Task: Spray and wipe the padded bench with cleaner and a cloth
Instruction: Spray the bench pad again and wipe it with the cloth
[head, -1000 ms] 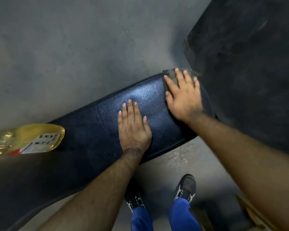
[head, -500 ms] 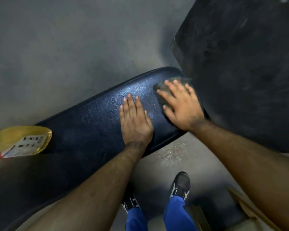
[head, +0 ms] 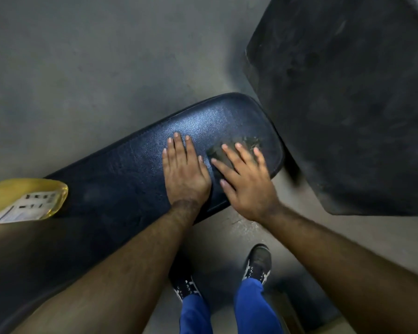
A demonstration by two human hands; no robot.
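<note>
Together two hands press one bench

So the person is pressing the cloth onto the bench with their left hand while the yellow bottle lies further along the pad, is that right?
Not quite: the head view shows the right hand pressing the cloth onto the bench. The left hand rests flat on bare padding. The yellow bottle does lie further along.

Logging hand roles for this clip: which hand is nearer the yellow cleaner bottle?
Left. The left hand lies flat mid-bench, between the bottle and the right hand, which presses the cloth.
</note>
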